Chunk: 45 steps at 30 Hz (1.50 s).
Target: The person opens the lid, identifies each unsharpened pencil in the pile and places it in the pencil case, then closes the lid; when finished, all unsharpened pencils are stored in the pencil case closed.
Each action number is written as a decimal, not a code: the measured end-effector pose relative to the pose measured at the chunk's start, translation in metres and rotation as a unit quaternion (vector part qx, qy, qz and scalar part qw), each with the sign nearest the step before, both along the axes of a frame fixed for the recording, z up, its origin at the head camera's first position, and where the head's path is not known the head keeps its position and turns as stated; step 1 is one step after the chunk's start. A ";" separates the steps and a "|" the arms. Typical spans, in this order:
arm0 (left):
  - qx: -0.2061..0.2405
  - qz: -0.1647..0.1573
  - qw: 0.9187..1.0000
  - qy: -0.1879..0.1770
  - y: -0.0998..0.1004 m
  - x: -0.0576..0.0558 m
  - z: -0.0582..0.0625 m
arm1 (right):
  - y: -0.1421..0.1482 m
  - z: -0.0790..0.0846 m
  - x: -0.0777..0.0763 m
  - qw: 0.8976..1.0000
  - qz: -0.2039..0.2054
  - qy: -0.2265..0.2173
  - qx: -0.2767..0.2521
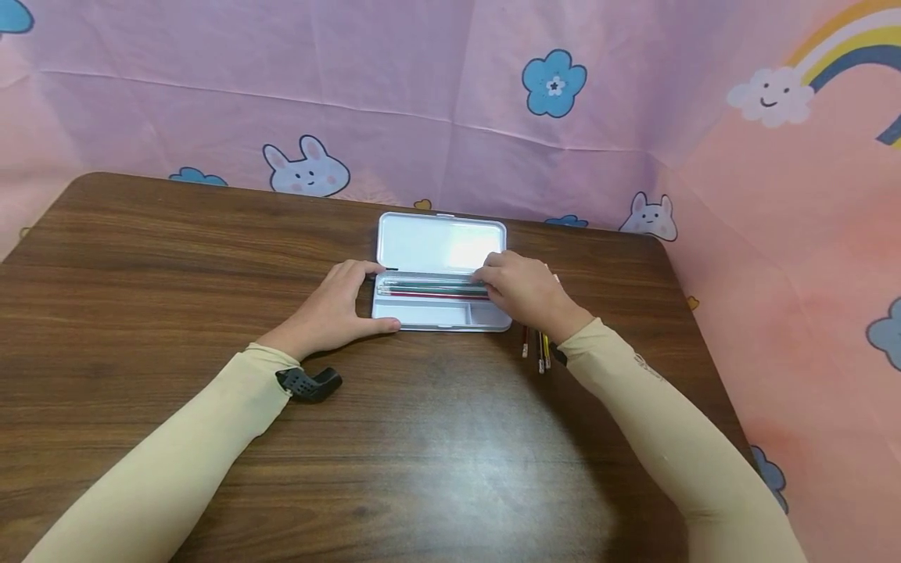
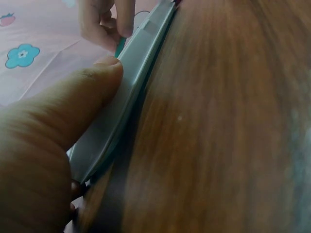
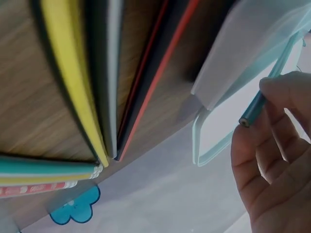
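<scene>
Pencil at the right end of the open pencil case, long axis left to right.

Your right hand (image 1: 529,295) pinches a teal pencil (image 3: 256,108) by its end, fingers (image 3: 284,92) curled round it, just over the right end of the pencil case (image 1: 441,313). The pencil runs along the case's long tray, parallel to the red and green ones already lying there (image 1: 432,291). Your left hand (image 1: 336,306) braces the case's left end, thumb (image 2: 82,104) pressed flat on the edge and fingers curved round the corner. Case sits mid-table (image 1: 176,258), lid (image 1: 439,242) open away from you. Spare pencils (image 1: 536,348) lie on the table just beside your right wrist, pointing toward you, so the right hand is the nearer one.
</scene>
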State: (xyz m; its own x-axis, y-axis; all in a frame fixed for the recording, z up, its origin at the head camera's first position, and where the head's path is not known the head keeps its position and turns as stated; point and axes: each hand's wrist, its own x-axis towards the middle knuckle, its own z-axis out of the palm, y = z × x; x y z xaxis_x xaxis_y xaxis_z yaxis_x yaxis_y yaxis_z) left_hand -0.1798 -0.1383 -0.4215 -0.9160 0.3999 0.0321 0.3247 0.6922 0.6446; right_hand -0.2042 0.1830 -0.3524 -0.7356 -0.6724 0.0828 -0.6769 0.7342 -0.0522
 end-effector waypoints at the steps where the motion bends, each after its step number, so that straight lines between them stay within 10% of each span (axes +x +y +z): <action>1: -0.001 -0.001 1.000 -0.001 0.001 0.000 0.000 | -0.001 0.000 -0.001 1.000 -0.001 -0.004 0.004; 27: -0.001 0.001 1.000 -0.004 0.001 0.000 0.004 | -0.016 -0.011 -0.007 0.999 0.015 -0.028 0.034; 37: -0.003 0.002 1.000 -0.001 0.003 0.000 0.002 | 0.016 0.011 0.013 0.999 0.006 0.002 -0.033; 45: -0.003 0.000 1.000 -0.002 0.003 0.000 0.002 | 0.084 0.025 0.031 0.981 -0.135 -0.078 -0.116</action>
State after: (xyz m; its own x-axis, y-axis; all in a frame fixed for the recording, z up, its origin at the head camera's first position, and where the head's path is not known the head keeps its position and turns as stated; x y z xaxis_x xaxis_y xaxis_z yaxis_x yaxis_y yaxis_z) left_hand -0.1800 -0.1355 -0.4193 -0.9161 0.4000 0.0268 0.3225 0.6955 0.6421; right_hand -0.1731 0.2674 -0.3278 -0.9000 -0.4281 0.0816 -0.4300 0.8418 -0.3264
